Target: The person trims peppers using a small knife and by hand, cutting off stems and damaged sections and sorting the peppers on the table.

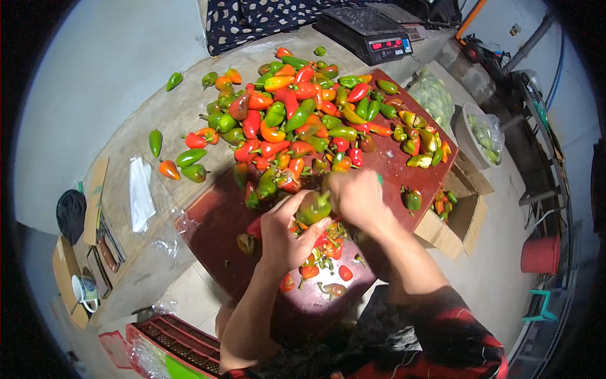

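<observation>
Between my hands, above the red board, is a green pepper (314, 207) with a touch of orange and its stem towards the right. My left hand (287, 230) is wrapped round its left side. Close to the stem, my right hand (356, 196) is closed; a small green bit shows at its knuckles, and what its fingers hold is hidden. Beneath my hands, cut red pepper pieces (308, 271) and green scraps lie on the red board (218, 246). A large pile of red, orange and green peppers (278, 114) spreads just beyond.
A digital scale (363, 35) stands at the back. Cut peppers (420, 142) lie at the board's right. On the floor at right are a cardboard box (473, 227), a bowl (470, 136) and a red bucket (540, 254). A red crate (180, 344) is at lower left.
</observation>
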Motion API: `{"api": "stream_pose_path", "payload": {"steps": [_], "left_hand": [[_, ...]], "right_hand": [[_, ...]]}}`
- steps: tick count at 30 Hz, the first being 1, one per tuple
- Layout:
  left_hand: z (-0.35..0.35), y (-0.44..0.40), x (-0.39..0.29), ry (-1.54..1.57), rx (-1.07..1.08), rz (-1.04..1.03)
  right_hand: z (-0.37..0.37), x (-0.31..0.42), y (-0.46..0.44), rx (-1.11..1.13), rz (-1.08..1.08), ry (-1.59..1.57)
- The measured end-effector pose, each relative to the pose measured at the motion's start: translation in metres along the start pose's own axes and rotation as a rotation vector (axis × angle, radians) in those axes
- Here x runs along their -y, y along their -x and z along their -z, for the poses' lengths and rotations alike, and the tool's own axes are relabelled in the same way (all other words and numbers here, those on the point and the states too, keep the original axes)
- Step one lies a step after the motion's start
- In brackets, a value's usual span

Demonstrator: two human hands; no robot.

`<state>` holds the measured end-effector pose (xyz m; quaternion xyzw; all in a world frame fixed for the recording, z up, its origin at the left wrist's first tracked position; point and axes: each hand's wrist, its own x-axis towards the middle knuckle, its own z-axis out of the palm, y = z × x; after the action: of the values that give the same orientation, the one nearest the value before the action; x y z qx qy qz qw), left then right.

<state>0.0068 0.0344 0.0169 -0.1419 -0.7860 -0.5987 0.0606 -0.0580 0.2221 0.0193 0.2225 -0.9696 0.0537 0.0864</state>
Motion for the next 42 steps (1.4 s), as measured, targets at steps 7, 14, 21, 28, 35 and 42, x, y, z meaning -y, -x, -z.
{"api": "stream_pose_path", "payload": {"steps": [7, 14, 21, 28, 35, 42], "left_hand": [[0.001, 0.006, 0.001, 0.270, -0.015, 0.064], [0.004, -0.001, 0.001, -0.149, -0.190, -0.107], [0.000, -0.001, 0.011, 0.406, -0.102, 0.060], [0.004, -0.002, 0.011, -0.146, -0.172, -0.099], [0.002, -0.003, 0.015, -0.117, -0.066, -0.023], [-0.004, 0.000, 0.018, 0.156, -0.037, 0.181]], "right_hand": [[-0.006, -0.038, -0.007, -0.252, -0.244, -0.427], [-0.004, 0.005, 0.009, 0.097, -0.083, -1.436], [0.000, -0.003, 0.007, 0.372, -0.082, -1.670], [-0.009, -0.003, 0.008, 0.246, -0.053, -1.425], [-0.015, -0.001, 0.014, 0.251, -0.092, -1.453], [0.031, -0.044, 0.035, 0.102, -0.249, -1.183]]}}
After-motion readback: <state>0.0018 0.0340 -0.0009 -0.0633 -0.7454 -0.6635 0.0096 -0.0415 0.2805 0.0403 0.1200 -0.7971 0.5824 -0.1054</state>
